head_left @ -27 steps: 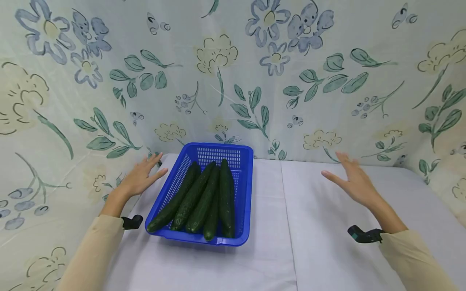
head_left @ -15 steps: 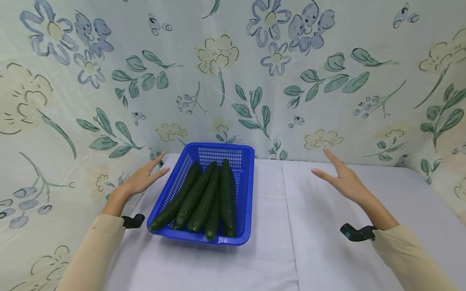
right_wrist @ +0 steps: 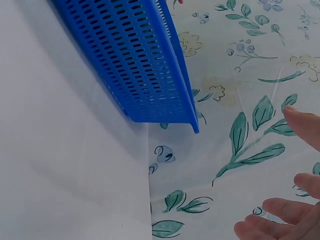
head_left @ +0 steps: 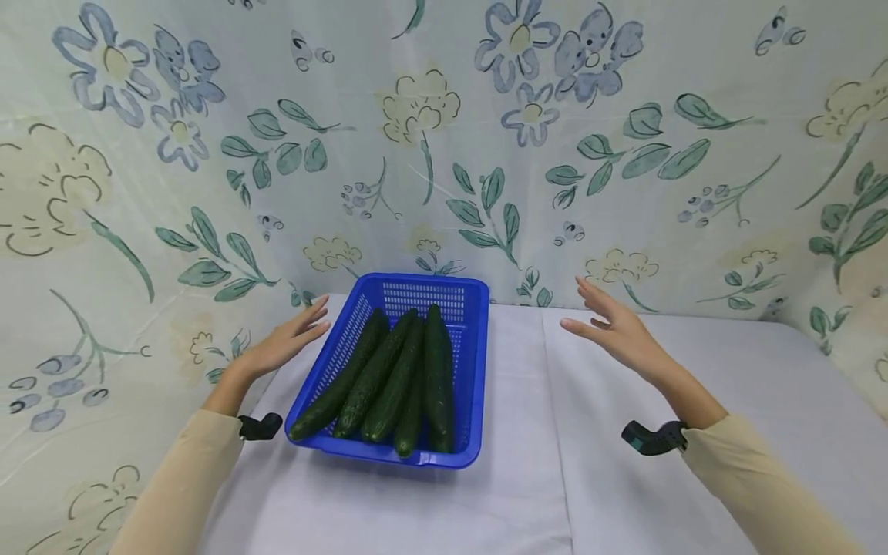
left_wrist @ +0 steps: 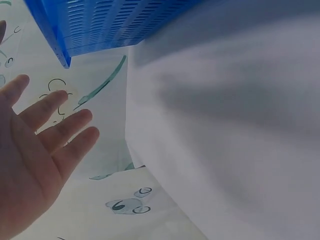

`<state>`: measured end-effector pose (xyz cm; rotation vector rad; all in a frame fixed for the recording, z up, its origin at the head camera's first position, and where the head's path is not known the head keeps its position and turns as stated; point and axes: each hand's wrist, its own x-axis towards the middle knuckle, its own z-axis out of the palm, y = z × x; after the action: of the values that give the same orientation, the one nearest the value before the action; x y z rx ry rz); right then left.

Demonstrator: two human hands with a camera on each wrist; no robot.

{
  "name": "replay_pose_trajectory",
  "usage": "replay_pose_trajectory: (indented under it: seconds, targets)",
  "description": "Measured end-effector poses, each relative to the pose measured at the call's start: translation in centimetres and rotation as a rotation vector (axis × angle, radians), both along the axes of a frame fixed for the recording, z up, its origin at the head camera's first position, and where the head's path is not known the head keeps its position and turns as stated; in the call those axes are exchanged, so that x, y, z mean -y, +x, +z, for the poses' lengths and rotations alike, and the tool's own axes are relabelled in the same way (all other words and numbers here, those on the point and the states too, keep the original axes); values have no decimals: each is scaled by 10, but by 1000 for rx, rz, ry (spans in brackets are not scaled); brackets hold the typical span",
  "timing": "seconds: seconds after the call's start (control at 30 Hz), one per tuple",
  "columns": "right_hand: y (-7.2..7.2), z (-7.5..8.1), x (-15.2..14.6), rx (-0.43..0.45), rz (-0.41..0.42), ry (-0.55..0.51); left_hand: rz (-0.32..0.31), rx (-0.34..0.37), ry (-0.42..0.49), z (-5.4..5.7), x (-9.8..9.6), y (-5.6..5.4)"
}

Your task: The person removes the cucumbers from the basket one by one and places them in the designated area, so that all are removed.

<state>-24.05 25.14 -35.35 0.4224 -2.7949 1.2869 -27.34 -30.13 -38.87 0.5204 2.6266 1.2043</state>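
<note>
Several dark green cucumbers (head_left: 378,378) lie lengthwise, side by side, in a blue plastic basket (head_left: 479,370) with slotted walls. My left hand (head_left: 280,343) hovers just left of the basket's far left side, fingers extended and holding nothing. To the right of the basket, with a wide gap between, my right hand (head_left: 620,335) is held in the air with loose, spread fingers. In the left wrist view the left palm (left_wrist: 30,165) faces the camera, apart from the basket wall (left_wrist: 105,30). The right wrist view shows the right fingers (right_wrist: 285,210) at the edge, also apart from the basket.
The basket stands on a table under a white cloth (head_left: 513,493) with a crease running front to back. A floral curtain (head_left: 444,154) hangs behind the table and along the left side. Black wrist cameras (head_left: 260,426) sit at both cuffs.
My right hand has moved left toward the basket. The left hand has stayed nearly in place. The view has shifted slightly; the basket and cucumbers have kept their places on the table.
</note>
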Motion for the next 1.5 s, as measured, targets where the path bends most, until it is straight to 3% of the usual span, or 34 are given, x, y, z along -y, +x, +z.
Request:
replay_pose_trajectory:
  seconds: [0.33, 0.6, 0.8, 1.5]
  targets:
    - [-9, 17, 28, 50, 67, -154, -53, 93, 191, -8, 3, -4]
    - [-22, 24, 51, 91, 149, -313, -8, 134, 209, -13, 3, -7]
    - [-28, 24, 70, 155, 165, -390, 1, 146, 224, -17, 2, -8]
    - [-43, 12, 132, 317, 152, -497, -11, 187, 272, -27, 5, -12]
